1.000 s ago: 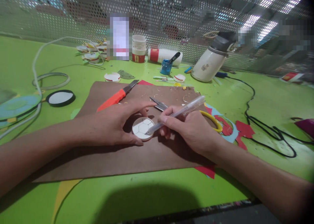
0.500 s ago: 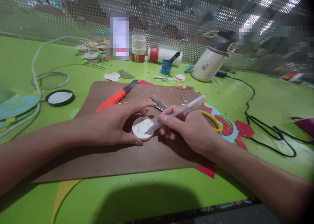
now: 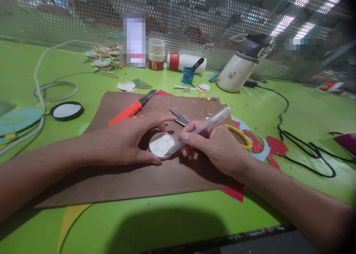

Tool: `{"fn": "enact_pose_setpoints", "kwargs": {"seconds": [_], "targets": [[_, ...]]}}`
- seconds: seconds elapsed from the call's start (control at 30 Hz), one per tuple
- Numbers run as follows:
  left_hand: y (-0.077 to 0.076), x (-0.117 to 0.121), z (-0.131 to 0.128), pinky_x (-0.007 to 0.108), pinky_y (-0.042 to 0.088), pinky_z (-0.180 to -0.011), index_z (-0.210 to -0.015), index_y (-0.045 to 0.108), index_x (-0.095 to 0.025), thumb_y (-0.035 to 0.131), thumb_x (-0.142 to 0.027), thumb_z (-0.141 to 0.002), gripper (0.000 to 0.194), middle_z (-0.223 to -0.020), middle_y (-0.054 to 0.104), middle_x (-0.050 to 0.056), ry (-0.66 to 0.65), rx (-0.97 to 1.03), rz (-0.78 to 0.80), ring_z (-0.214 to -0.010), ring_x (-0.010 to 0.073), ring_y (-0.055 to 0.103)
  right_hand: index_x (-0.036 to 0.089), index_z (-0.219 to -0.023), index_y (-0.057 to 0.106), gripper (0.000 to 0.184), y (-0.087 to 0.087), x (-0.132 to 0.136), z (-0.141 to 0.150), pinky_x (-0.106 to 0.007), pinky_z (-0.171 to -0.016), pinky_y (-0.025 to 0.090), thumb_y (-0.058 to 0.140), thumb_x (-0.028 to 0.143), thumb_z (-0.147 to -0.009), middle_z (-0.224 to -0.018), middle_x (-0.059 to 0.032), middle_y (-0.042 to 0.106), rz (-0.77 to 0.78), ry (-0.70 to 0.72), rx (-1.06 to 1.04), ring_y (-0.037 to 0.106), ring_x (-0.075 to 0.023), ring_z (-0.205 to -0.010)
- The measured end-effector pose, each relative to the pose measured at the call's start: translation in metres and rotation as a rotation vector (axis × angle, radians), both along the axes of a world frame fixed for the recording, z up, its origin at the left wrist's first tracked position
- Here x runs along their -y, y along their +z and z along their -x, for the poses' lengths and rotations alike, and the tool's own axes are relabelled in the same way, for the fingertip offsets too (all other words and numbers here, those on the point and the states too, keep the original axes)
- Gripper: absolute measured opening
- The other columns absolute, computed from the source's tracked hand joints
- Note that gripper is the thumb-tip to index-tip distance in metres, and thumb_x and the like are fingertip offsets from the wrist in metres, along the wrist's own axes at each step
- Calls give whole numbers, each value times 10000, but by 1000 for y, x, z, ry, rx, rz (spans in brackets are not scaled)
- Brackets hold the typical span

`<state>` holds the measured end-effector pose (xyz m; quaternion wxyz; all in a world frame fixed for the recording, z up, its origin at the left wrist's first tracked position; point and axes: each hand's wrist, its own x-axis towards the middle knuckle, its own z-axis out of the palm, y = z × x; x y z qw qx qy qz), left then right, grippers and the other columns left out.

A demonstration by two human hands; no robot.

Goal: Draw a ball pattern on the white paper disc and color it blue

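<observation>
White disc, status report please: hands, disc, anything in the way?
Left hand curved around white disc, firm grip unclear. Right hand holding clear pen, tip at disc's line-marked face. Yellow-handled scissors close by, partly hidden by right hand.

A craft workspace was suggested by the green table (image 3: 39,228), where a utility knife (image 3: 129,111) and scissors (image 3: 182,121) were laid on a brown sheet (image 3: 139,183) and coloured scraps (image 3: 278,146) were strewn at the right.
</observation>
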<state>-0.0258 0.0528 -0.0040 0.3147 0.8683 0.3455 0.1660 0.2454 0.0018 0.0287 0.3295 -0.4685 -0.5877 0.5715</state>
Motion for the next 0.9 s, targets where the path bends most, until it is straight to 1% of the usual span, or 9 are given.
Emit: {"fn": "enact_pose_setpoints", "kwargs": {"seconds": [0.17,0.33,0.4,0.5,0.7,0.9], "targets": [[-5,0,1,572,629,-1262,-1847,477,-482,979,-690,-836,1147,-1493,817,57,22,0,16,-1362,411,791,240,-798,695,231,-2,-1,1,-289,-656,556,860,288,-951,-671,18,762,-8,-35,-3,658,-140,-611],[-2,1,0,567,638,-1247,-1838,489,-458,990,-683,-821,1156,-1524,816,69,42,-23,54,-1411,428,779,240,-808,697,230,-2,-1,2,-287,-659,552,846,292,-975,-675,21,758,-13,-51,-3,654,-136,-612],[-1,1,-1,569,643,-1229,-1836,495,-455,992,-670,-816,1155,-1516,818,72,47,-22,54,-1396,429,784,239,-805,699,233,-1,0,2,-288,-662,552,835,287,-989,-672,20,756,-18,-45,7,660,-136,-613],[-1,1,-1,572,641,-1220,-1841,492,-460,989,-660,-825,1149,-1502,821,71,45,-25,46,-1368,425,792,237,-802,697,242,-1,0,1,-286,-666,550,823,284,-1004,-665,22,754,-28,-35,15,667,-135,-614],[-3,1,4,563,617,-1263,-1852,481,-486,1000,-643,-844,1144,-1467,839,57,17,-5,19,-1359,408,797,236,-810,703,196,-3,0,0,-275,-631,529,812,247,-973,-657,29,751,-11,20,-1,673,-133,-595],[-7,1,6,554,652,-1231,-1847,484,-497,1006,-671,-845,1143,-1473,841,54,26,1,8,-1338,403,814,241,-806,694,223,-2,-1,0,-276,-629,530,827,265,-983,-650,26,751,-13,-18,-23,666,-135,-592]]}}
